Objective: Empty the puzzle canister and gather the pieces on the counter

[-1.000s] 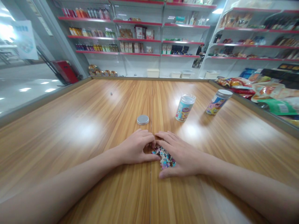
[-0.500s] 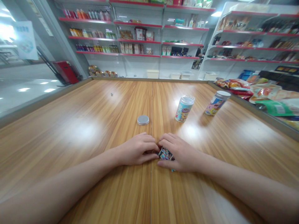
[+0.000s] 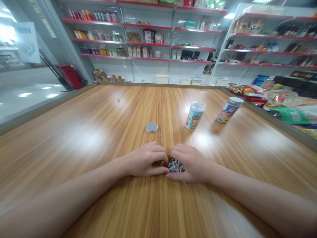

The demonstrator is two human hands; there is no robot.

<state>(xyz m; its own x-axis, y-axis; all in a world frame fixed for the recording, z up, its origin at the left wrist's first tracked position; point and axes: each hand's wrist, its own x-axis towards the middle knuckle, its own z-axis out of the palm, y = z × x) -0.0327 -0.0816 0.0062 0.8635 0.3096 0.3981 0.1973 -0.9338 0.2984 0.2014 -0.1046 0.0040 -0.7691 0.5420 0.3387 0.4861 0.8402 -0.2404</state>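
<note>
Both my hands rest on the wooden table (image 3: 99, 138), cupped together around a small heap of colourful puzzle pieces (image 3: 175, 165). My left hand (image 3: 146, 160) curls its fingers against the heap from the left. My right hand (image 3: 192, 163) is closed over the heap from the right, and one loose piece (image 3: 184, 182) peeks out under its palm. Beyond the hands lies a round silver lid (image 3: 151, 127). An open printed jar (image 3: 195, 115) stands upright to the right of the lid.
A second printed jar (image 3: 229, 109) with a white lid stands further right. Snack bags (image 3: 272, 96) are piled past the table's right rim. Store shelves (image 3: 148, 39) with goods line the back wall. A red case (image 3: 69, 76) sits on the floor at the left.
My hands have drawn together and curled over the puzzle pieces, gathering the spread heap into a tighter clump; far less of it shows than a second ago.
</note>
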